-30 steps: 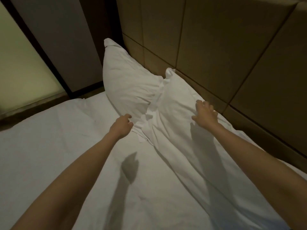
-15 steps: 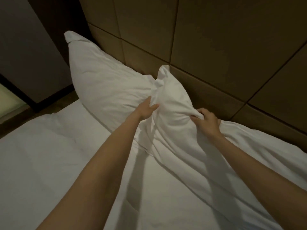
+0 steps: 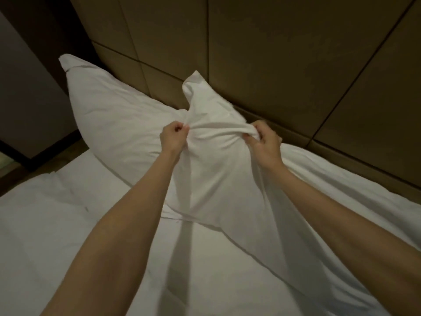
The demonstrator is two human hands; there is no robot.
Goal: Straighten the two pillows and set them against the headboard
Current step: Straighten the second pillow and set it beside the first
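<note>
our fingers (image 3: 180, 130) on the left hand (image 3: 171, 139) are curled shut, pinching a fold of white cover on the near pillow (image 3: 218, 169), and the fingers of the right hand (image 3: 265, 142) are clamped the same way on a bunched ridge of the same cover. the cloth between the two grips is pulled into a taut band of creases. both our bare forearms reach up from the bottom of the view, the left one casting a dark shadow on the bed sheet (image 3: 45, 224). the near pillow stands tilted, its upper corner raised in front of the headboard (image 3: 296, 65), its lower edge resting on the sheet; we cannot tell whether its top touches the panels. just to its left, the far pillow (image 3: 109, 115) leans with its upper edge against the headboard, one pointed corner sticking up near the dark wall (image 3: 27, 92), and the near pillow overlaps its right side. to the right of our right hand, a rumpled white duvet (image 3: 341, 190) runs along the foot of the brown padded panels.
</note>
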